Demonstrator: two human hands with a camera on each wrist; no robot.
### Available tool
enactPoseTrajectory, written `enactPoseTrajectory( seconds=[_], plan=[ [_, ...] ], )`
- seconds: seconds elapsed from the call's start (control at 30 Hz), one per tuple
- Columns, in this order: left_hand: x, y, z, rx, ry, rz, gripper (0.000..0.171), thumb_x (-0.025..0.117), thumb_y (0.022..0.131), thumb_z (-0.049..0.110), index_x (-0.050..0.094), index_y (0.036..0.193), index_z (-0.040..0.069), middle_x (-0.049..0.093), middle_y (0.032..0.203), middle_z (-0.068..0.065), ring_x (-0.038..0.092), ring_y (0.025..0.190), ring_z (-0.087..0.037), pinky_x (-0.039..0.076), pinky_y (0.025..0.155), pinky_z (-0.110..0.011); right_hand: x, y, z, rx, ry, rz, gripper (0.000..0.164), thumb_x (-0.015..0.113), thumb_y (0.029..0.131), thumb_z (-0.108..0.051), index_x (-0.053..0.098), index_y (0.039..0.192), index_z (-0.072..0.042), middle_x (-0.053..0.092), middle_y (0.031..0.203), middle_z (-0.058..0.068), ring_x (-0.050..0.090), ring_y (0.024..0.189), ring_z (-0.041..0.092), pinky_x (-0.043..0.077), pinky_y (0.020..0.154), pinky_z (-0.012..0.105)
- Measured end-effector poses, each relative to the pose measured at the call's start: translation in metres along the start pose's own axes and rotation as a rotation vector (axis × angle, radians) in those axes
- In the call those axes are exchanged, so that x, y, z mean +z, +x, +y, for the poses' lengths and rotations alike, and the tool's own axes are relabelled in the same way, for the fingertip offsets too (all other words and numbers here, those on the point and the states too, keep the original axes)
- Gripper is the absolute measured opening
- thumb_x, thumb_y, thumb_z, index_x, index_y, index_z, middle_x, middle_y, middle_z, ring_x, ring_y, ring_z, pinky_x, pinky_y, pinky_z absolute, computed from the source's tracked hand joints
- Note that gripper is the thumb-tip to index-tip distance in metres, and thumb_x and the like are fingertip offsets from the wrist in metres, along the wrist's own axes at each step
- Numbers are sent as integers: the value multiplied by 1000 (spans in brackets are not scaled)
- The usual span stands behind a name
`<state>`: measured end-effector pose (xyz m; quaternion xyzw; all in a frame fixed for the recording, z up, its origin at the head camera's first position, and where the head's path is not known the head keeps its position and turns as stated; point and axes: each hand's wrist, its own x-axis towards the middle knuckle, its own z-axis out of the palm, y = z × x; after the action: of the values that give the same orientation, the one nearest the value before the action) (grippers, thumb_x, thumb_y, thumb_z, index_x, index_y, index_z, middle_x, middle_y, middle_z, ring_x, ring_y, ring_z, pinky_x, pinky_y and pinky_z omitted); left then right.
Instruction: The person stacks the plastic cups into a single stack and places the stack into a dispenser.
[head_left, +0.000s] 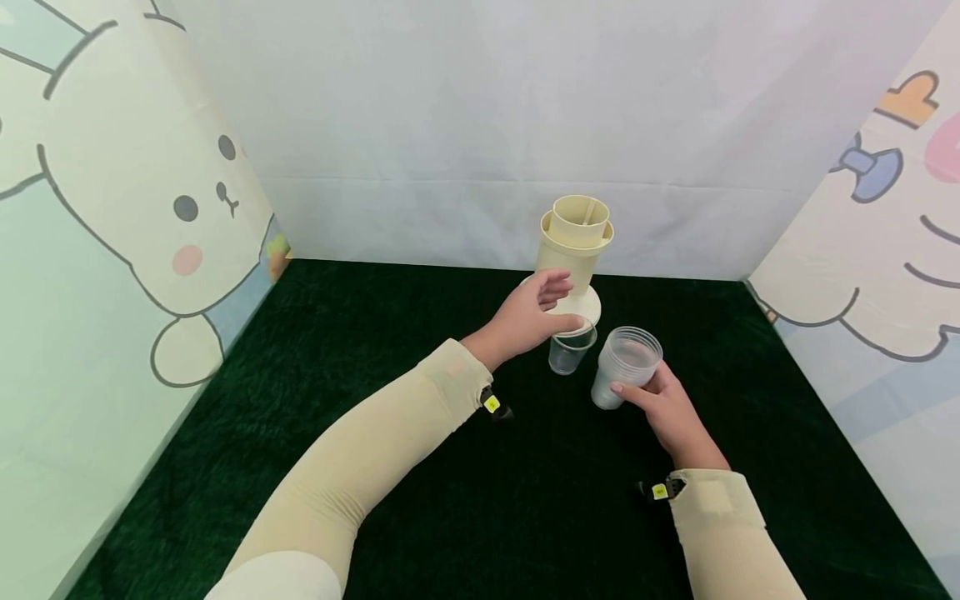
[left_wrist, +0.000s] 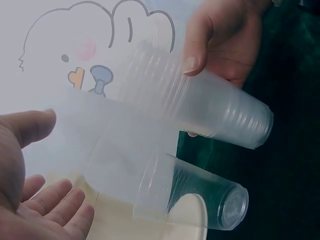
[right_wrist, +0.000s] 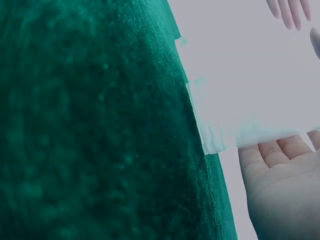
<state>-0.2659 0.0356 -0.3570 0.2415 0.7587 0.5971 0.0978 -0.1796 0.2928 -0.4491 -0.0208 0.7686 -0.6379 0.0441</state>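
Note:
A stack of clear plastic cups (head_left: 624,360) is held in my right hand (head_left: 667,410), thumb on the near side and fingers behind. Just left of it a single clear plastic cup (head_left: 567,358) stands upright on the green cloth. My left hand (head_left: 527,317) hovers above that cup with its fingers extended; in the left wrist view the left hand (left_wrist: 42,185) is apart from both the single cup (left_wrist: 200,195) and the stack (left_wrist: 225,111). Overexposure washes out much of the stack in the right wrist view, where the right palm (right_wrist: 282,185) shows beneath it.
Behind the single cup stands a cream cylindrical holder (head_left: 572,262) with a wide round base and an open inner tube on top. Dark green cloth (head_left: 525,500) covers the table. A white curtain (head_left: 420,125) hangs at the back, with cartoon-printed panels at both sides.

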Motion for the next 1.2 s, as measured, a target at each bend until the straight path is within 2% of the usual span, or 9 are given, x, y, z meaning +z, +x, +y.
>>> enactPoseTrajectory(
  seconds=[0.27,0.43,0.8,1.03,1.2],
  plan=[
    [2,-1,-10,-52,1,6,74,80,93,20,41,155,10,54,149,-6,51,136,-18,41,113,-36,0,1,2,-5,2,-4,74,73,99,-28,30,159,-22,40,156,10,39,142,31,26,118,63],
    [5,-2,-18,-59,-13,6,74,79,93,17,40,156,9,54,149,-7,51,136,-19,41,114,-37,0,1,3,-8,0,-8,74,73,99,-28,30,160,-22,40,156,10,40,142,31,26,118,63],
    [11,-4,-33,-77,-30,-38,80,81,92,23,38,157,10,51,153,-10,50,138,-18,40,113,-33,0,0,2,-14,-11,-9,76,72,99,-29,29,160,-21,40,156,11,40,141,30,27,117,63],
    [14,-3,-37,-102,12,-13,80,83,90,24,40,156,13,46,157,-3,43,143,-16,37,116,-33,1,1,2,-10,-21,2,77,73,99,-30,29,161,-20,40,156,12,40,141,32,27,117,64],
    [16,-2,-40,-100,32,6,81,84,89,23,40,156,12,42,159,-5,39,146,-20,35,118,-34,1,2,3,-6,-20,3,77,73,99,-30,28,161,-20,40,157,11,40,142,32,27,117,63]
  ],
)
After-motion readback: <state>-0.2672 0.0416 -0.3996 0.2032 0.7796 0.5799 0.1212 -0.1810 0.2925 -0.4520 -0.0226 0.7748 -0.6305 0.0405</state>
